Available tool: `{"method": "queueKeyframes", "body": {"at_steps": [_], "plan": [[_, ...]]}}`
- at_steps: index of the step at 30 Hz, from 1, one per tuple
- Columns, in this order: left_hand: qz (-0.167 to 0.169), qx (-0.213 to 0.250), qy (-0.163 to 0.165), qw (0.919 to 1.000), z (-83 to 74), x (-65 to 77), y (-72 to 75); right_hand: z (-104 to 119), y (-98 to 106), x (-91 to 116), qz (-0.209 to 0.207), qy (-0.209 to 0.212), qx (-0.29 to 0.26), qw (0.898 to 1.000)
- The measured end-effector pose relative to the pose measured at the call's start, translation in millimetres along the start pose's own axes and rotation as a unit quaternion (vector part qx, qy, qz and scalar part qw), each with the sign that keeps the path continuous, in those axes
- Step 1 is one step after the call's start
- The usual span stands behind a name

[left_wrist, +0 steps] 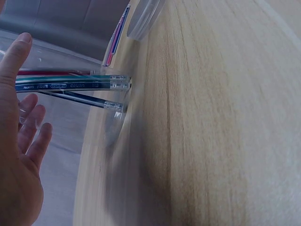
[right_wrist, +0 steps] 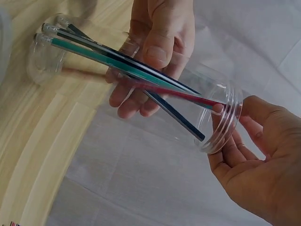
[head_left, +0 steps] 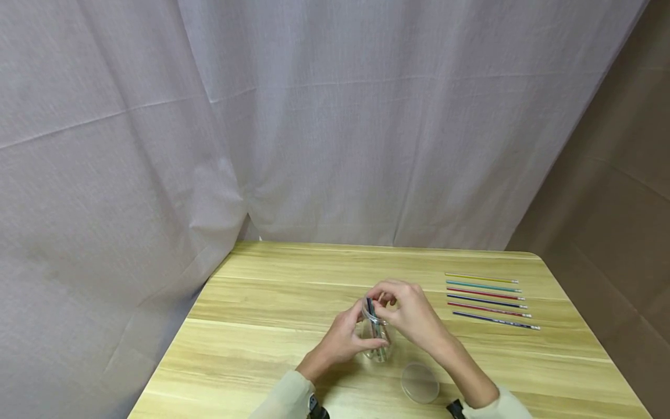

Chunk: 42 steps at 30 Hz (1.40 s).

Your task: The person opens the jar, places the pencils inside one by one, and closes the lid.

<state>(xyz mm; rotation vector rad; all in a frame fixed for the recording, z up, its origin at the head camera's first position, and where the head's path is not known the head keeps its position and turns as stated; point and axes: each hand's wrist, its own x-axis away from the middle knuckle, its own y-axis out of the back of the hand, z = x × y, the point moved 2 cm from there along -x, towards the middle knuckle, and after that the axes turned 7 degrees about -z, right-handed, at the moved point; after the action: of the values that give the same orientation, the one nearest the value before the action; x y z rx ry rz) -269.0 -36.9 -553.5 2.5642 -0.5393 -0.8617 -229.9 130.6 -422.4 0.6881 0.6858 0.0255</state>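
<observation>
Your left hand (head_left: 341,338) and right hand (head_left: 412,309) flank the clear cylindrical plastic jar (head_left: 377,349), slim teal, red and navy pencils (right_wrist: 106,62) inside. Nearer you and rightward on the wood-grain surface (head_left: 251,337) lies the clear plastic disc lid (head_left: 420,382); farther right, six slim multicoloured pencils (head_left: 487,301).

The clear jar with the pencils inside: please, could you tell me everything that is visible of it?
The jar is colourless, transparent and glossy, perhaps plastic, with a tall rounded body and a ridged rim. Its mouth is uncovered. It stands roughly upright at the table; whether its base sits flat is hard to tell. Several pencils lean inside, eraser ends down. The left hand holds its side; the right hand is at its mouth, seemingly touching the rim.
</observation>
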Motion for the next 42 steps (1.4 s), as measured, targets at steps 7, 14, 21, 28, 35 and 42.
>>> {"method": "queueKeyframes", "body": {"at_steps": [7,14,21,28,35,42], "plan": [[0.002,-0.001,-0.012,0.9999,-0.1,-0.2,0.0,2,-4,0,0.007,-0.011,0.022,1.0],[0.0,-0.002,-0.011,0.9999,-0.2,-1.0,0.4,5,-5,-2,0.017,-0.009,0.033,0.999],[-0.001,0.004,-0.01,0.9999,-0.6,-1.7,0.4,8,-6,-3,0.031,-0.017,0.043,0.998],[0.007,0.013,-0.006,0.9999,0.7,-1.2,-0.7,13,-7,-6,0.039,-0.018,0.072,0.996],[0.009,0.014,-0.01,0.9998,0.3,-0.4,-1.2,16,-7,-5,0.025,0.009,0.112,0.993],[0.004,0.007,-0.007,0.9999,-0.1,-0.1,0.0,12,-6,-2,-0.001,0.02,0.121,0.992]]}}
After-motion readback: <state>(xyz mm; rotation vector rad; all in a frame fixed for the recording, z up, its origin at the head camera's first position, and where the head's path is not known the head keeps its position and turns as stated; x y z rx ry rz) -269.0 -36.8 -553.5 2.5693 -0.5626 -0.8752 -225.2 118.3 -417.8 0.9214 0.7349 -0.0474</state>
